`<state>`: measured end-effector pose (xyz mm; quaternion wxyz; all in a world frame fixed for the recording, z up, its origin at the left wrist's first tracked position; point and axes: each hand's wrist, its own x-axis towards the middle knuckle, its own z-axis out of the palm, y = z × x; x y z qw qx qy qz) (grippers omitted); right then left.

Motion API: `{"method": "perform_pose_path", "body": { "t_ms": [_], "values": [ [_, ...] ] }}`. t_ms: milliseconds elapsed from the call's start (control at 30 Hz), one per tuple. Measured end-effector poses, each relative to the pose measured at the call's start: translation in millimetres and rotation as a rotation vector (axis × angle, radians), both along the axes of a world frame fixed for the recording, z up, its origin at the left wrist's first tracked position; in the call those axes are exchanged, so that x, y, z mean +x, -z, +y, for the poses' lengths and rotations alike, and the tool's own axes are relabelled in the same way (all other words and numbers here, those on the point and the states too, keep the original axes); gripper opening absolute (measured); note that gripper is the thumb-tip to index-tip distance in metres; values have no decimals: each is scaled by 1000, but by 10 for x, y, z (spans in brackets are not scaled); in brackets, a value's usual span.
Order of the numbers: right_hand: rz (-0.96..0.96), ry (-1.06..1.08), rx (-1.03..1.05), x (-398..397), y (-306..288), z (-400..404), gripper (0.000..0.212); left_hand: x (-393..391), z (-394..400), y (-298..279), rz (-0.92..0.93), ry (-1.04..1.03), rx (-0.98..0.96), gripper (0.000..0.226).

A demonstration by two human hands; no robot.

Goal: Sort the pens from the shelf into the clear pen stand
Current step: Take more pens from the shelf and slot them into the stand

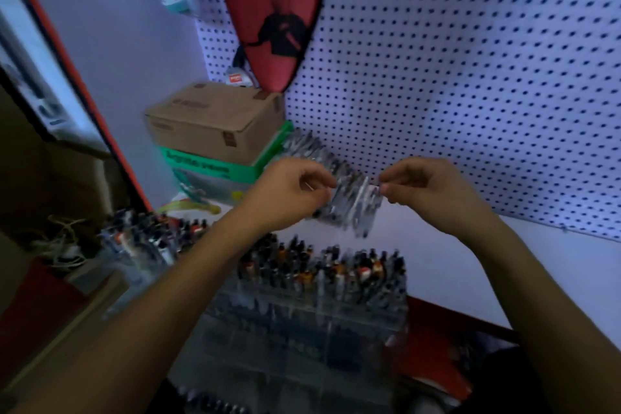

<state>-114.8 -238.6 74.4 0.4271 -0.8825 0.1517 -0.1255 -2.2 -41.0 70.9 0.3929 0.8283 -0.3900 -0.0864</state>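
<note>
A clear plastic packet of pens [353, 205] hangs in the air above the shelf, blurred by motion. My left hand [289, 191] grips its left side with curled fingers. My right hand [426, 188] pinches the packet's upper right corner. Below the hands stands the clear pen stand [312, 319], its tiers filled with several upright pens with dark and orange caps. A second clear holder of pens [141, 245] stands to the left of it. More packets of pens [302, 148] lie against the pegboard behind the hands.
A cardboard box [215, 121] sits on a green box [215, 168] at the back left. A red racket cover [272, 13] hangs on the white pegboard [470, 77]. White shelf surface [453, 262] lies to the right. Cords [60, 245] lie at left.
</note>
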Motion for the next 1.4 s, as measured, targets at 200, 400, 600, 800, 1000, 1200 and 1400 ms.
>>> {"method": "perform_pose_path", "body": {
  "t_ms": [200, 400, 600, 800, 1000, 1200, 1400],
  "values": [
    [43, 146, 83, -44, 516, -532, 7, 79, -698, 66, 14, 67, 351, 14],
    [307, 60, 18, -50, 852, -884, 8, 239, -1286, 415, -47, 41, 575, 16],
    [305, 69, 18, 12, 977, -1024, 6, 300, -1728, 661, -156, -67, 738, 31],
    [299, 107, 36, 82, 1014, -1082, 8, 267, -1950, 724, -174, 2, 896, 31],
    [315, 169, 49, 95, 1007, -1073, 8, 265, -1937, 767, -151, 97, 965, 40],
    [347, 238, 179, -23, 1000, -1104, 22, 307, -1819, 763, -188, 156, 845, 24],
    [44, 169, 521, -171, 777, -911, 23, 166, -1613, 350, -2, 169, 429, 23]
  ]
}}
